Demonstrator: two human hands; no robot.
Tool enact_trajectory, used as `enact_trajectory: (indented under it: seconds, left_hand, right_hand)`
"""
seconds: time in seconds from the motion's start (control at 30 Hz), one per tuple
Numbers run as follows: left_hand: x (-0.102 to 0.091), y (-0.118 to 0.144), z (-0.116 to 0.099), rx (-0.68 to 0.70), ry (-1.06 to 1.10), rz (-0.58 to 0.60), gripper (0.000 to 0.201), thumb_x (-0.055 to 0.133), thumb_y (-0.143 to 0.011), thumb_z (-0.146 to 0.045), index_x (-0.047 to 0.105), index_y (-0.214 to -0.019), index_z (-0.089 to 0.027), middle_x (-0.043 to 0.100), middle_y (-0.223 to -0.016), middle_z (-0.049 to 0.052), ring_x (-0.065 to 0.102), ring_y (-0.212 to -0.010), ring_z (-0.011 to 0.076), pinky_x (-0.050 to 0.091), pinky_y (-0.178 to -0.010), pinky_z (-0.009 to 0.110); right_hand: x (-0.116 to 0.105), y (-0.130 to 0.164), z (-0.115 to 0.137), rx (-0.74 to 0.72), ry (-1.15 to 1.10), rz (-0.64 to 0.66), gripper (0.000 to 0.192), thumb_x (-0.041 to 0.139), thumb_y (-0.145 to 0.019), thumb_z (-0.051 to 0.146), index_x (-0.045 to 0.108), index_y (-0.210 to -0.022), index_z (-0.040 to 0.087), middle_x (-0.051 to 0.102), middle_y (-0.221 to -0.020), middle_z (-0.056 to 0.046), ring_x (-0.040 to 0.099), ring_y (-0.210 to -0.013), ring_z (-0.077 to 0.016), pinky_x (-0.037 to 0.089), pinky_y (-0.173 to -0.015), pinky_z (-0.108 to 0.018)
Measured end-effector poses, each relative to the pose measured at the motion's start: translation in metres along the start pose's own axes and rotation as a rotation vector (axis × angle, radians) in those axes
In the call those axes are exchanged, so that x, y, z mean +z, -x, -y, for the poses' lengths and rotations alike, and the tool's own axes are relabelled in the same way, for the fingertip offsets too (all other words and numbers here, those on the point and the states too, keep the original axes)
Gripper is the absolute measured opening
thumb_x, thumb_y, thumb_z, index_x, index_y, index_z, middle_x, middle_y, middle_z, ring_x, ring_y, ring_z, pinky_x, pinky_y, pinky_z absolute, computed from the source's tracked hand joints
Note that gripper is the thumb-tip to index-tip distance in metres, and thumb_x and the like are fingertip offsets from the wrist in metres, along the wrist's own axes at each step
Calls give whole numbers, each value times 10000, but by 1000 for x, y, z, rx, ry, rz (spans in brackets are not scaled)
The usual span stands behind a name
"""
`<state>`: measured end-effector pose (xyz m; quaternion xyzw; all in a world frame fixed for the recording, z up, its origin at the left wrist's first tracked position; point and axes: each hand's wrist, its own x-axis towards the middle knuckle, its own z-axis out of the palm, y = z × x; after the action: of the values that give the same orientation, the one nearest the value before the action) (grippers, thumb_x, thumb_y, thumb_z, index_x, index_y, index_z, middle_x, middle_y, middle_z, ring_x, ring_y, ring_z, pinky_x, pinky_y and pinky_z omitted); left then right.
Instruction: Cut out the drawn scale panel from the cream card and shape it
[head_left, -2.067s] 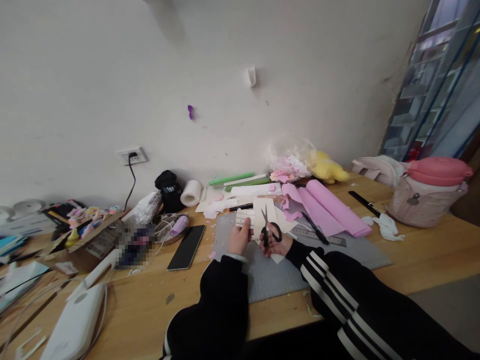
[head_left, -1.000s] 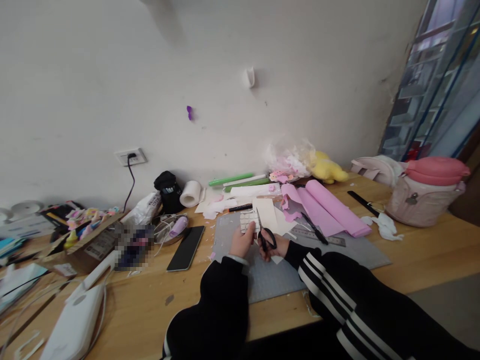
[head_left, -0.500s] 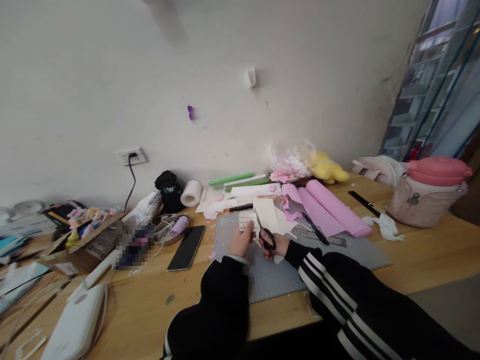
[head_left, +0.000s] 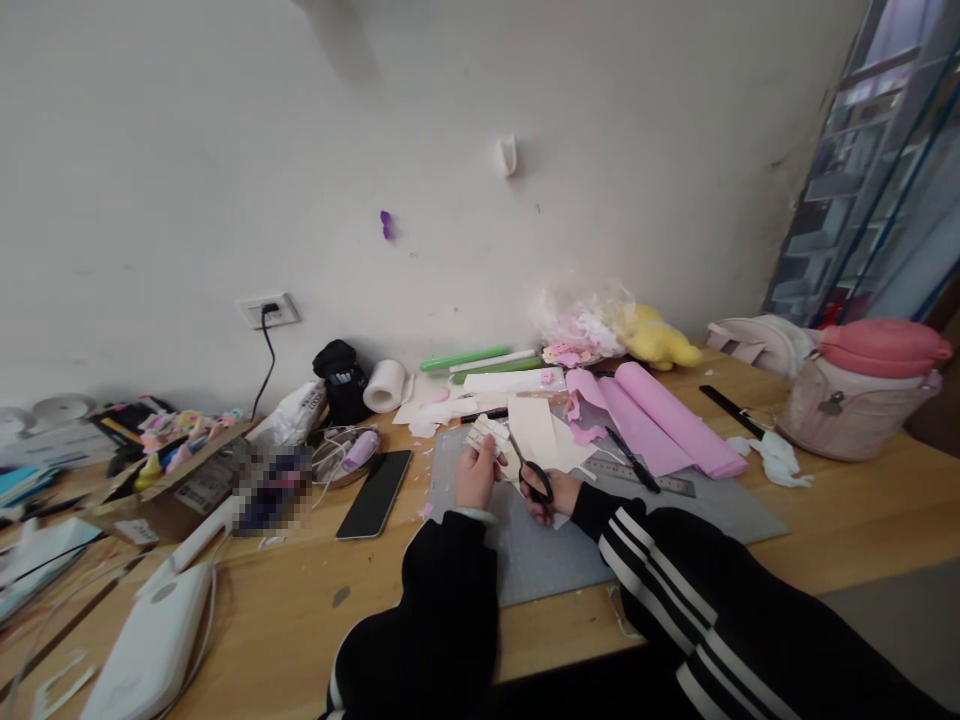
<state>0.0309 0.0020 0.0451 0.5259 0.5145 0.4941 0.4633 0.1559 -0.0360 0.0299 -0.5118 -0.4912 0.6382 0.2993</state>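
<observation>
Over the grey cutting mat on the wooden desk, a small white lined piece is pinched in the left hand's grip, the thumb laid across its near side. Black-handled scissors are held by the loops in the right hand's grip; the blades are pointed away, near the piece's right edge, and whether it is touched cannot be told. Cream paper is laid just beyond the 2 hands. For a clean cut, the piece is best held flat and firmly pinched close to the blade line, with the left thumb clear of it. Curves are better followed by turning the piece than by twisting the right wrist.
</observation>
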Motion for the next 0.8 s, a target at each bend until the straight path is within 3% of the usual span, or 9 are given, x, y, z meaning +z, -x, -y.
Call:
enact_trajectory:
  seconds: [0.5, 0.8]
  left_hand:
    - [-7, -5, -1, 65, 1, -122, 184, 472, -855, -282, 558, -894, -124, 577, -724, -10, 523, -507, 69, 450, -448, 204]
    - [-12, -7, -4, 77, -41, -146, 208, 485, -845, -295, 557, -940, -125, 597, -822, 20, 573, -620, 107, 489, -538, 259]
  right_hand:
    - [-2, -1, -1, 57, 65, 49, 253, 437, -871, 343, 548, -881, 116, 546, -663, 30, 478, -456, -41, 408, -410, -172]
    - [-2, 0, -3, 77, 100, 82, 292, 414, -876, 371, 545, -836, 114, 509, -592, 52, 424, -394, -25, 358, -361, -153]
